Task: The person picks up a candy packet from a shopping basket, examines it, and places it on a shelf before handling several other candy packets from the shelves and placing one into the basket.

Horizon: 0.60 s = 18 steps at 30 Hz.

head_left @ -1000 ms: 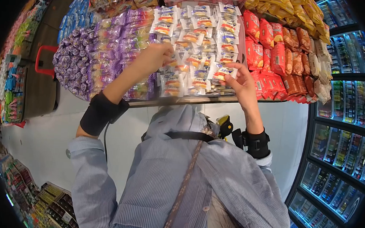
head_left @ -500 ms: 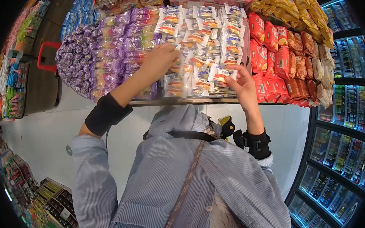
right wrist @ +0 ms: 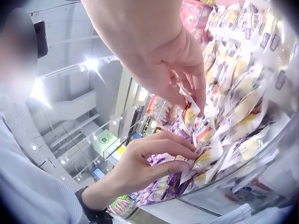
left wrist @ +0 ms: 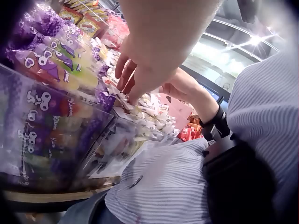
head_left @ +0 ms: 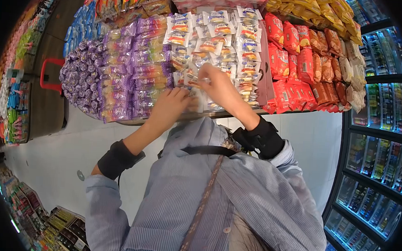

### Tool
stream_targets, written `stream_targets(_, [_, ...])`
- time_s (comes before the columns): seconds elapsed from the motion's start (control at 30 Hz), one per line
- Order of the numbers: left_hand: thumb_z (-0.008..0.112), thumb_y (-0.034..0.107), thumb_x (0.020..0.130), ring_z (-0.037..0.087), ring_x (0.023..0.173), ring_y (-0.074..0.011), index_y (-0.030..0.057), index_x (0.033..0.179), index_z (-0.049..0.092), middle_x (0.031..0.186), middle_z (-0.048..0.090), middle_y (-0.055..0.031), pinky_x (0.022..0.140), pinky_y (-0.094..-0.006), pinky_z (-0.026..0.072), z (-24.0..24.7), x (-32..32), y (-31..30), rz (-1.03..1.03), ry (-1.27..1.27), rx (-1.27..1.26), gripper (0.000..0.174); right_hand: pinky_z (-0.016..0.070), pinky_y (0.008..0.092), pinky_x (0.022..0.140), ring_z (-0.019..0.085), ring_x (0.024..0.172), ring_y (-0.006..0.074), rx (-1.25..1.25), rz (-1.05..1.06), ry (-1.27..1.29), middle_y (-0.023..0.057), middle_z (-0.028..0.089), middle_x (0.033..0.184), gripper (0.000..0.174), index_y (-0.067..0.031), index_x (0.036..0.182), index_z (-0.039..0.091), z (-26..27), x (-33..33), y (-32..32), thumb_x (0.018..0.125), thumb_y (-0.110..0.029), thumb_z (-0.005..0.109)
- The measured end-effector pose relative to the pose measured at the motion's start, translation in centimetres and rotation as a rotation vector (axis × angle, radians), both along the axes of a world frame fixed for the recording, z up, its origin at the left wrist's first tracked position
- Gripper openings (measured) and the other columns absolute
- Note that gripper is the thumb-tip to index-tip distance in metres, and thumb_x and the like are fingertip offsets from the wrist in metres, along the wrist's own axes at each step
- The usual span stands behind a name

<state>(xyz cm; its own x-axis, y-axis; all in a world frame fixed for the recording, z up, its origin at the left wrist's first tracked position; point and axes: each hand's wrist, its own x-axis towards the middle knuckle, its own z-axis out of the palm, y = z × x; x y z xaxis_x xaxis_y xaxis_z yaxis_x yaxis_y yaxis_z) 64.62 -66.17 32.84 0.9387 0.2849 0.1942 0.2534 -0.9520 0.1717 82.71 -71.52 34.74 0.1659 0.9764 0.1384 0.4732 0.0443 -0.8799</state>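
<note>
White snack packets with red and blue print (head_left: 210,48) lie in columns in a bin. At the bin's near left, my right hand (head_left: 221,90) pinches one small white packet (right wrist: 190,114) between thumb and fingers. Just nearer and to the left, my left hand (head_left: 167,107) rests its fingertips on the packets at the bin's front corner. In the right wrist view the left hand (right wrist: 145,156) has its fingers fairly straight, with fingertips and thumb against the packets (right wrist: 205,156). From the left wrist view, the left hand (left wrist: 145,70) reaches over the clear bin wall.
Purple jelly packs (head_left: 151,67) and round purple sweets (head_left: 80,74) lie on the left. Red packets (head_left: 283,61) fill the right, beyond a pink divider (head_left: 265,60). The counter's front edge (head_left: 141,121) runs close before the body. Lit drink shelves (head_left: 382,104) stand at right.
My right hand has moved left with a packet, from the bin's right side to its near left. The left hand has come back toward the bin's front edge.
</note>
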Motion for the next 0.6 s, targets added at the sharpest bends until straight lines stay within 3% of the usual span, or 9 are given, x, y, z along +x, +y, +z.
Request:
stream_targets(0.17, [0.056,0.013,0.068,0.049,0.090,-0.0200,0.0053,0.084,0.055,0.096,0.051,-0.0055,0.072,-0.0321,0.0399,-0.1,-0.2,-0.5,0.015,-0.002,0.031,0.019,0.0429,0.0382,0.064,0.054,0.077,0.0322,-0.101,0.102,-0.131,0.0148,0.055,0.076,0.014,-0.0007,0.080,0.049,-1.2,-1.3,1.6,0.067,0.004,0.052])
stream_targets(0.27, [0.058,0.014,0.067,0.049,0.090,-0.0204,0.0054,0.084,0.054,0.096,0.051,-0.0056,0.073,-0.0324,0.0396,-0.1,-0.1,-0.5,0.011,-0.012,0.041,0.020,0.0428,0.0370,0.069,0.052,0.085,0.0300,0.113,0.080,-0.362,0.0130,0.054,0.082,0.017,-0.0015,0.082,0.052,-2.3,-1.4,1.5,0.067,0.005,0.051])
stream_targets(0.37, [0.058,0.013,0.066,0.049,0.091,-0.0209,0.0053,0.085,0.054,0.096,0.051,-0.0058,0.073,-0.0326,0.0394,0.1,0.1,-0.4,-0.004,-0.032,0.045,0.021,0.0411,0.0357,0.078,0.049,0.089,0.0300,0.193,0.057,-0.379,0.0132,0.054,0.088,0.021,-0.0037,0.087,0.057,-2.3,-0.8,1.1,0.067,0.000,0.052])
stream_targets(0.6, [0.054,0.007,0.067,0.050,0.091,-0.0216,0.0056,0.088,0.053,0.095,0.053,-0.0061,0.076,-0.0327,0.0388,2.2,0.8,1.5,0.045,-0.054,0.051,0.021,0.0419,0.0338,0.078,0.050,0.089,0.0290,0.128,-0.019,-0.335,0.0125,0.053,0.092,0.020,-0.0024,0.091,0.057,0.6,2.6,-1.0,0.071,0.003,0.056])
